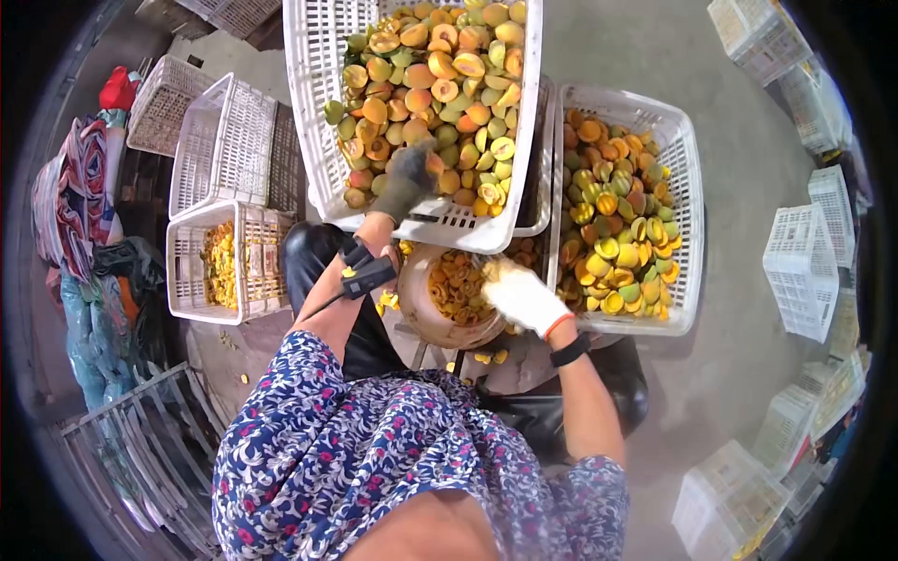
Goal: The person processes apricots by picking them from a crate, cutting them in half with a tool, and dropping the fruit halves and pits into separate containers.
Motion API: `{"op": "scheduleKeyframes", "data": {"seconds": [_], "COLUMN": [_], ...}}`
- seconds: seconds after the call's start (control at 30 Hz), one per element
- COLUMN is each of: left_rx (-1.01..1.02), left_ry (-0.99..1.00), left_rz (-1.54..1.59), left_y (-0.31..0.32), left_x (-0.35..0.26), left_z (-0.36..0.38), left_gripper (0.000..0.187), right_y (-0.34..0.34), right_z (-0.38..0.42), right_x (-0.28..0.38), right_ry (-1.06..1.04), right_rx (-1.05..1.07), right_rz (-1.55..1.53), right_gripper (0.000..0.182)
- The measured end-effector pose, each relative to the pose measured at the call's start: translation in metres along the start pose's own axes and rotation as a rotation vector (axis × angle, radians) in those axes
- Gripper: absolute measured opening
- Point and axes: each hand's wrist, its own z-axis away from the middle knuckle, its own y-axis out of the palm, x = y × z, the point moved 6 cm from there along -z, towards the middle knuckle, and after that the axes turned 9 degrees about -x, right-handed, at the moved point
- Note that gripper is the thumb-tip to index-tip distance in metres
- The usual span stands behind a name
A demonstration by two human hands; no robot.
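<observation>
Left hand (410,182), dark glove, in big white crate (311,122), touching green and orange fruit (449,89), some cut open. Right hand (520,295), white glove, blurry, at edge of round tub (412,304) with yellow-orange bits (455,288) inside. Right crate (690,224) full of cut fruit. Small left crate (175,271) has yellow bits too.

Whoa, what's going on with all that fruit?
Someone sitting down is working with both hands on lots of orange and green fruit. The gloved left hand reaches into a big white crate of fruit, much of it cut open. The white-gloved right hand is at a round tub with orange pieces inside. Another crate beside it holds more cut fruit. The hands are too blurry to tell what they grip.
</observation>
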Motion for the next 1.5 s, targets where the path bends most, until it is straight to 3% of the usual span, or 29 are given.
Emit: {"op": "scheduleKeyframes", "data": {"seconds": [0.03, 0.07, 0.1, 0.17, 0.2, 0.33, 0.43, 0.47, 0.5, 0.57, 0.63, 0.7, 0.73, 0.77, 0.83, 0.87, 0.9, 0.97, 1.0, 1.03, 1.1, 1.17, 1.23, 1.27, 1.3, 1.37, 1.4, 1.43, 1.5], "left_rx": [-0.052, -0.045, -0.038, 0.210, 0.287, 0.308, 0.346, 0.327, 0.331, 0.343, 0.376, 0.370, 0.322, 0.322, -0.002, -0.002, -0.036, -0.098, 0.107, 0.108, 0.241, 0.322, 0.259, 0.489, 0.486, 0.546, 0.489, 0.484, 0.702], "left_ry": [-0.020, -0.078, -0.064, -0.622, -0.517, -0.487, -0.492, -0.487, -0.488, -0.444, -0.388, -0.485, -0.554, -0.560, -0.074, -0.076, -0.043, 0.015, -0.462, -0.466, -0.701, -0.567, 0.028, -0.389, -0.392, -0.166, -0.132, -0.131, -0.448], "left_rz": [0.160, 0.482, 0.482, 1.440, 1.759, 1.988, 1.957, 1.953, 1.955, 1.914, 1.915, 2.010, 1.967, 1.968, 1.453, 1.452, 1.308, 1.019, 1.690, 1.692, 1.873, 1.824, 1.234, 1.560, 1.557, 1.482, 1.468, 1.467, 2.024], "left_y": [-0.006, -0.015, -0.027, -0.025, -0.026, -0.050, -0.043, -0.042, -0.042, -0.047, -0.045, -0.041, -0.037, -0.030, -0.045, -0.044, -0.052, -0.064, -0.034, -0.030, -0.017, -0.025, -0.048, -0.032, -0.031, -0.028, -0.026, -0.022, -0.013], "left_x": [0.008, 0.012, 0.002, -0.015, -0.031, -0.082, -0.091, -0.095, -0.100, -0.111, -0.124, -0.132, -0.131, -0.134, -0.139, -0.137, -0.141, -0.146, -0.141, -0.137, -0.133, -0.131, -0.140, -0.138, -0.134, -0.133, -0.132, -0.133, -0.143], "left_z": [0.002, 0.006, 0.006, 0.023, 0.026, 0.053, 0.061, 0.064, 0.065, 0.068, 0.068, 0.073, 0.077, 0.079, 0.076, 0.078, 0.077, 0.078, 0.080, 0.080, 0.085, 0.079, 0.070, 0.075, 0.073, 0.072, 0.072, 0.074, 0.084], "left_gripper": [0.041, 0.044, 0.044, 0.047, 0.049, 0.056, 0.058, 0.058, 0.058, 0.059, 0.056, 0.062, 0.058, 0.058, 0.057, 0.057, 0.053, 0.046, 0.039, 0.039, 0.038, 0.040, 0.045, 0.047, 0.047, 0.045, 0.045, 0.045, 0.039], "right_y": [-0.023, -0.020, -0.020, -0.028, -0.031, -0.040, -0.036, -0.026, -0.034, -0.038, -0.034, -0.027, -0.028, -0.024, -0.019, -0.022, -0.028, -0.032, -0.025, -0.022, -0.019, -0.023, -0.020, -0.026, -0.032, -0.032, -0.018, -0.016, -0.006], "right_z": [-0.004, -0.009, -0.014, -0.018, -0.020, -0.029, -0.031, -0.032, -0.033, -0.028, -0.030, -0.024, -0.026, -0.025, -0.024, -0.025, -0.024, -0.021, -0.020, -0.018, -0.016, -0.012, -0.010, -0.012, -0.014, -0.010, -0.004, -0.001, 0.011], "right_x": [0.012, 0.009, 0.004, 0.012, 0.014, 0.023, 0.021, 0.009, 0.019, 0.030, 0.027, 0.028, 0.025, 0.021, 0.017, 0.018, 0.022, 0.027, 0.019, 0.013, 0.013, 0.016, 0.017, 0.019, 0.024, 0.027, 0.022, 0.016, 0.045], "right_ry": [0.528, 0.530, 0.528, 0.622, 0.708, 0.672, 0.581, 0.225, 0.228, 0.702, 0.625, 0.702, 0.485, 0.489, 0.479, 0.327, 0.328, 0.519, 0.530, 0.534, 0.485, 0.556, 0.562, 0.251, 0.250, 0.526, 0.700, 0.697, 0.882], "right_rx": [0.012, -0.009, -0.038, -0.099, -0.144, -0.234, -0.321, -0.398, -0.399, -0.337, -0.375, -0.370, -0.420, -0.416, -0.436, -0.526, -0.526, -0.376, -0.320, -0.319, -0.289, -0.193, -0.069, -0.176, -0.174, 0.064, 0.196, 0.198, 0.555], "right_rz": [-0.455, -0.560, -0.659, -0.754, -0.847, -0.798, -0.753, -0.507, -0.506, -0.920, -0.895, -0.958, -0.645, -0.645, -0.589, -0.421, -0.422, -0.635, -0.625, -0.624, -0.687, -0.760, -0.765, -0.481, -0.484, -0.593, -0.875, -0.873, -1.879], "right_gripper": [0.020, 0.017, 0.014, 0.015, 0.017, 0.018, 0.014, 0.014, 0.014, 0.012, 0.013, 0.018, 0.023, 0.023, 0.027, 0.025, 0.025, 0.018, 0.011, 0.011, 0.008, 0.007, 0.011, 0.018, 0.018, 0.024, 0.026, 0.026, 0.028]}}
